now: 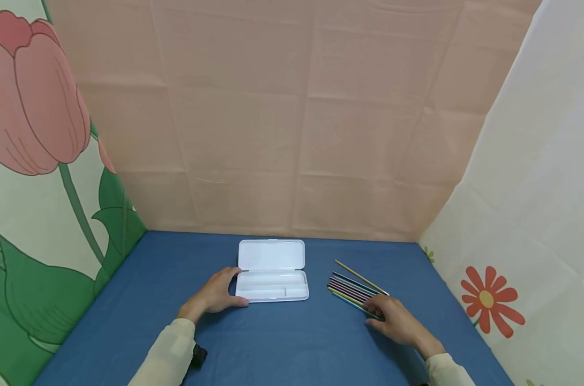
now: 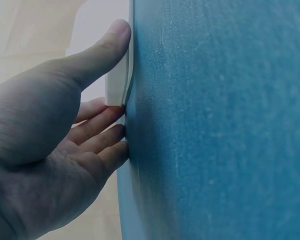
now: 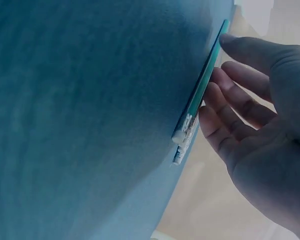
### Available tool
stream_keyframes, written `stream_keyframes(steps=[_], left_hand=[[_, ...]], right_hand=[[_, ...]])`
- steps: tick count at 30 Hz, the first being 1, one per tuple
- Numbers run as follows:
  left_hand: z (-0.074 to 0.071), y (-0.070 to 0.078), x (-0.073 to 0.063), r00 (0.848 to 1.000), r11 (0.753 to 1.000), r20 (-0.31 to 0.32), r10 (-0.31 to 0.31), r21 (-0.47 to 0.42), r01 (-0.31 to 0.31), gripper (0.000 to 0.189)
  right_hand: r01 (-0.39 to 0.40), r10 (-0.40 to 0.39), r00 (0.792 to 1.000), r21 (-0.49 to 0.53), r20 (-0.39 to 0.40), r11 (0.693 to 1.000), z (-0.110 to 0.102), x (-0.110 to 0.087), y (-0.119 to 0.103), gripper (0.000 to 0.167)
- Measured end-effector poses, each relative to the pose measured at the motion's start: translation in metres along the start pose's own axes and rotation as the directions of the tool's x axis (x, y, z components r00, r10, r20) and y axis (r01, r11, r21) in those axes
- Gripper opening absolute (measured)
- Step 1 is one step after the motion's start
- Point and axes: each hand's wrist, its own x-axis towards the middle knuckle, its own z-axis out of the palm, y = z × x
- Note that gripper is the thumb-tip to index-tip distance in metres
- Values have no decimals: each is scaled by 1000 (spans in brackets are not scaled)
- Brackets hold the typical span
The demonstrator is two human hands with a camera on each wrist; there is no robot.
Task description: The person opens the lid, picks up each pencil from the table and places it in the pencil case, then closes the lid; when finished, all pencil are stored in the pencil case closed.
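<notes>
A white pencil case (image 1: 271,281) lies on the blue cloth with its lid (image 1: 271,254) laid back and shallow compartments showing. At its left end my left hand (image 1: 219,292) holds the case, thumb at the near corner and fingers behind the far side; in the left wrist view the thumb (image 2: 107,50) presses along the case's edge. To the right, several coloured pencils (image 1: 350,289) lie side by side at a slant. My right hand (image 1: 395,319) grips them near their eraser ends, the thumb on a green pencil (image 3: 205,80) and the fingers on the other side.
One yellow pencil (image 1: 354,273) lies slightly apart, beyond the others. The blue cloth (image 1: 272,343) covers the table. A plain beige cloth (image 1: 282,134) hangs behind, and patterned cloths stand at the left and right sides.
</notes>
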Motion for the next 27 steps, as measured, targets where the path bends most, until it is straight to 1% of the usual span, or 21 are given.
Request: stream_keyframes(steps=[4,7,9,15,22,27], left_hand=[[0,-1,0,1000,1000,-4,9,-6,-9,100],[0,-1,1,1000,1000,-4,14,-8,-14,101],[0,-1,1,1000,1000,-3,13,-7,-13,101],[1,-2,1,1000,1000,0,3,2,-3,101],[0,-2,1,1000,1000,-1,8,1,-8,100],[1,-2,1,1000,1000,-5,8,-1,-8,100]], right_hand=[[-8,8,1000,-3,26,1000,0,1,0,22],[-30,29,998,18,58,999,0,1,1,21],[-31,29,997,26,66,999,0,1,2,20],[-21,20,997,17,70,1000,1,1,3,19],[5,-9,996,49,83,999,-2,-1,2,17],[29,-33,997,73,64,997,-4,2,-2,18]])
